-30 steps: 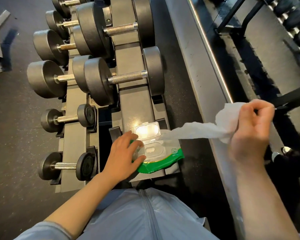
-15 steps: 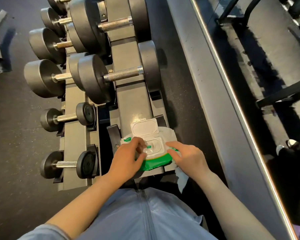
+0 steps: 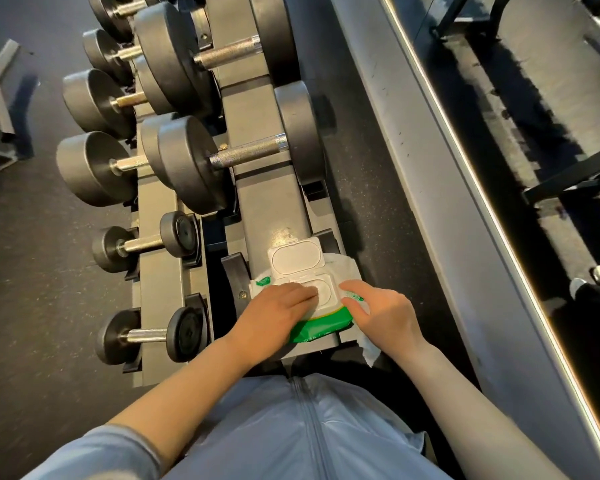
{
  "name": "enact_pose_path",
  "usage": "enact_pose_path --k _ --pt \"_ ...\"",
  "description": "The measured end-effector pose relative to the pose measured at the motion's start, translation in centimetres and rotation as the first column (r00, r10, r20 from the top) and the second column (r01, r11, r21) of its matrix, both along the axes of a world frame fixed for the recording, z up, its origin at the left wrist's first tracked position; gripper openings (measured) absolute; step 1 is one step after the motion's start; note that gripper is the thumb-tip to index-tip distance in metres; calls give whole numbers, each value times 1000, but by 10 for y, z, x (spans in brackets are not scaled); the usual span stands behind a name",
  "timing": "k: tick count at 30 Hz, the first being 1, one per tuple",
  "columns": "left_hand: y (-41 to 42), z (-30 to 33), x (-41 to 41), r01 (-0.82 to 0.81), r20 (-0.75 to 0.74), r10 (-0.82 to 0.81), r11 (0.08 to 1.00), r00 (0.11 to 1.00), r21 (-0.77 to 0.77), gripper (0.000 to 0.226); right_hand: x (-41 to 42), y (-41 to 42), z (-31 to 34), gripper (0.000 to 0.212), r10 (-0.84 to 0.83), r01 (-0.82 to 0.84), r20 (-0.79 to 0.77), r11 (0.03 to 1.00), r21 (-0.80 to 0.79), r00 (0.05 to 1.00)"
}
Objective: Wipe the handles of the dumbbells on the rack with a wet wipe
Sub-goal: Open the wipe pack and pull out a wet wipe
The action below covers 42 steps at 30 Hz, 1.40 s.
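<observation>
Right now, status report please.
Left hand pressing green-and-white wipes pack, lid open. Right hand holds white wet wipe. Knurled steel dumbbell handles unobstructed.

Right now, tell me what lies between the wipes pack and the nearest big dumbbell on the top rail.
In the head view, only bare rack rail separates the wipes pack, its lid flipped open, from the dumbbell.

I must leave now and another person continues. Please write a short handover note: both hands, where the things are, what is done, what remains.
Left hand: fingers press on the wipe pack beside its opening.
Right hand: rests on the pack's right side; a pulled-out wet wipe hangs under it.
The pack lies on the near end of the rack, its lid flipped open.
Done: one wipe is out.
Left: close the lid, then wipe the dumbbell handles, the nearest first. Whether any is already wiped cannot be told.
</observation>
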<state>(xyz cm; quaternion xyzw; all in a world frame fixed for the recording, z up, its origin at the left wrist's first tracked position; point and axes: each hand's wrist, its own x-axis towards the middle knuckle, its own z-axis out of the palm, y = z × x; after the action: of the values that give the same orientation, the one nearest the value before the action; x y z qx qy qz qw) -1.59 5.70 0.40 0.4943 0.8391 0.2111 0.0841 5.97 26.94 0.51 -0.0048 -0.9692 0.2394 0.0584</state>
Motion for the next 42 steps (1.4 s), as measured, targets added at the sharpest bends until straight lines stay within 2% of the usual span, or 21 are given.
enact_pose_path --k 2,4,7,9,10,11,13,15,17,19,22,27,29,31,33,34,36,37,38,40,42 --pt "-1 9 -4 -66 197 51 995 979 74 43 -1 0 0 37 2 -2 -8 1000 -7 1000" --pt "-3 21 -10 -356 464 273 929 843 100 41 -1 0 1 36 -9 9 -21 1000 -12 1000" --pt "0 23 -33 -712 456 595 690 662 133 40 -1 0 4 37 -8 8 -9 1000 -16 1000" --pt "7 27 -43 -728 580 595 686 557 -5 49 -2 0 4 37 0 0 6 1000 -13 1000" --pt "10 26 -45 -705 605 573 708 552 -27 47 -2 1 4 36 3 -3 17 1000 -16 1000" --pt "13 28 -44 -691 603 561 722 567 -21 40 -1 0 5 35 -1 2 33 1000 -24 999" --pt "12 38 -34 -614 513 511 789 690 39 28 -1 0 5 33 -19 22 73 999 -49 997" --pt "6 43 -13 -402 323 361 913 875 70 31 -1 1 5 33 -21 29 92 997 -78 996" --pt "-4 31 12 -164 148 162 986 976 3 41 -1 2 4 34 2 2 64 998 -66 998" --pt "-14 11 30 -81 67 86 994 994 -75 49 -1 1 4 36 20 -18 30 998 -54 999" --pt "-18 -3 38 -97 46 102 991 994 -94 54 -1 1 4 39 16 -15 18 997 -70 1000" --pt "-13 -3 32 -111 48 115 991 992 -69 50 -1 3 10 30 28 -4 196 993 -122 980" --pt "-8 4 33 -140 78 146 987 986 -79 54 -2 4 19 26 1 73 286 966 -249 958" --pt "0 16 30 -206 155 221 973 963 -103 65 -5 2 37 17 -36 238 390 841 -485 920" --pt "6 30 29 -325 364 335 942 869 -89 72 -9 0 56 12 -25 324 426 692 -645 904" --pt "11 38 33 -387 522 353 921 776 -48 71 -11 -2 66 13 2 342 437 620 -707 900" --pt "24 57 46 -536 849 253 843 464 42 62 -16 -10 85 15 58 375 453 472 -798 890" --pt "30 63 54 -602 922 192 797 337 54 54 -20 -15 92 16 69 404 468 404 -821 881" --pt "32 64 60 -659 945 175 750 276 54 43 -23 -21 98 16 65 431 484 364 -826 873" --pt "23 64 65 -739 943 218 672 251 41 20 -30 -35 104 17 25 451 490 353 -820 871" --pt "-5 65 65 -792 968 172 610 184 43 15 -31 -55 104 23 22 457 492 334 -824 870"
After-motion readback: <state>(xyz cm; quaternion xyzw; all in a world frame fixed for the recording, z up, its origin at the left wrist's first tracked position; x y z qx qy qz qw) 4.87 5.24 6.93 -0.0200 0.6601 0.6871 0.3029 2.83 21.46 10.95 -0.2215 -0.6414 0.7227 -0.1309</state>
